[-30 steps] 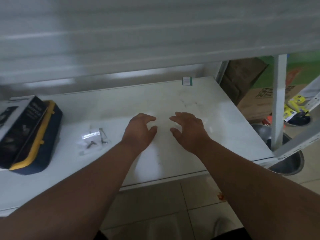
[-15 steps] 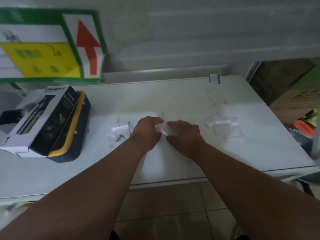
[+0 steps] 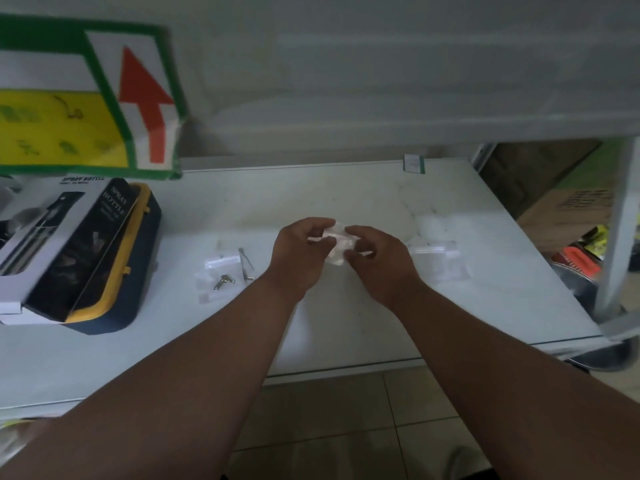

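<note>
Clear plastic, early stage: pinching small bag (image 3: pixel 335 244) between left hand (image 3: pixel 300 258) and right hand (image 3: pixel 381 263) over table (image 3: pixel 346 327), seemingly not yet opened.

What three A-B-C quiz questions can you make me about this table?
1. Where is the box?
A. at the left of the table
B. on the floor
C. in a hand

2. What colour is the arrow?
A. blue
B. red
C. black

3. How is the middle bag?
A. lying flat on the table
B. hanging on the wall
C. pinched by the left hand and right hand

Answers:
1 A: the box lies at the table's left end, on a case.
2 B: the arrow on the sign is red.
3 C: fingers of both hands grip the bag above the table.
</note>
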